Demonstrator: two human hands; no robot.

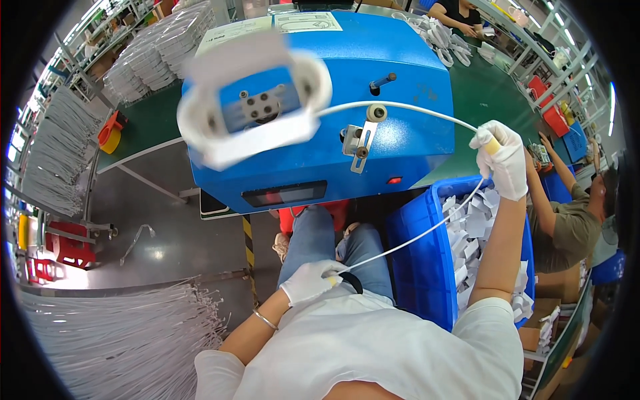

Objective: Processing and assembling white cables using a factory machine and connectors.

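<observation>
A thin white cable (421, 235) runs through both of my gloved hands. My left hand (308, 283) is closed on it low in front of my lap. Up at the right, my right hand (505, 160) grips the same cable above a blue bin. From there it arcs left past a small guide roller (377, 113) to the winding head (260, 105) of a blue machine (373, 63). A white ring with a paper-like white piece (243, 60) surrounds that head, smeared by motion. Both white gloves have yellowish fingertip patches.
The blue bin (412, 243) beside my right leg holds many white pieces. Long white cables (120, 333) lie at lower left; more hang on a rack (53, 160). Stacked clear trays (143, 60) and a yellow-red container (110, 133) stand left. Co-workers (567, 227) sit at the right and far right.
</observation>
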